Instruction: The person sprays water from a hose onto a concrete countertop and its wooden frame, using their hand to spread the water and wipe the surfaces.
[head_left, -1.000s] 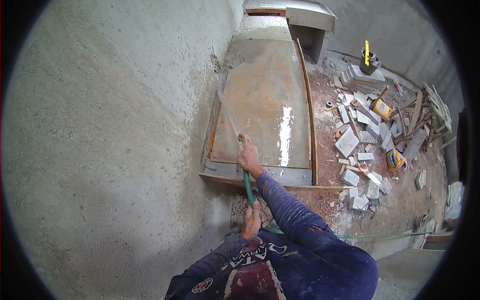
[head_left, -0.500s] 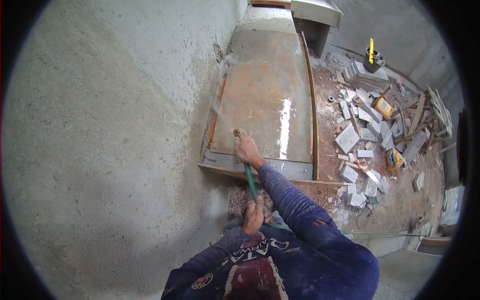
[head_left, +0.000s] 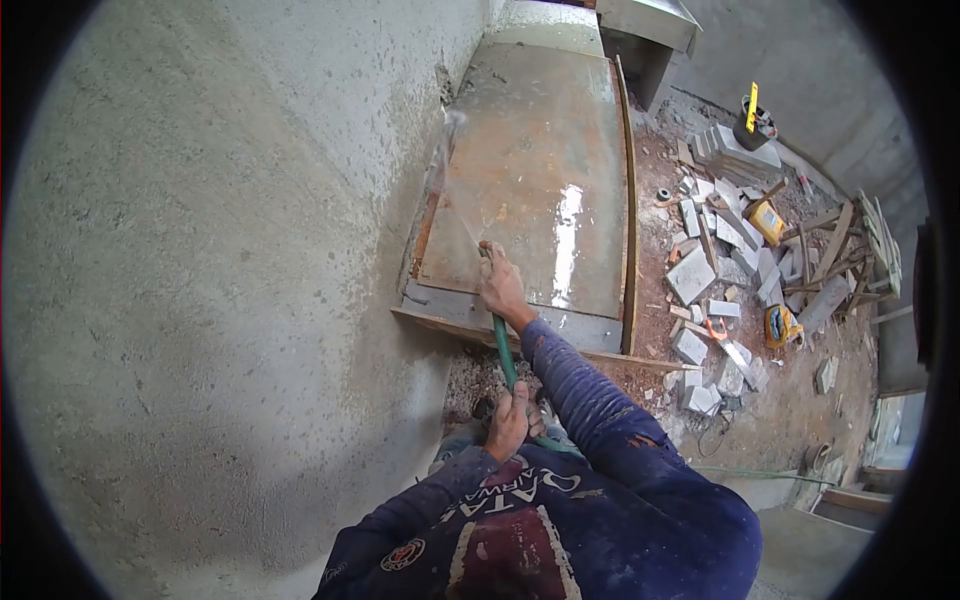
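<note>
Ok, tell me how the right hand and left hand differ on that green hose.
The right hand grips the green hose at its spraying end; the left hand grips it farther back.
The right hand is out over the wet slab; the left hand is close to the dark blue shirt.
Both are bare and curled around the same hose.

White lettering across the dark blue shirt (head_left: 640, 530) reads "QATA" and, in smaller letters, "AIRWA", partly lost in folds. A round badge (head_left: 403, 555) on it has lettering too small to read.
</note>
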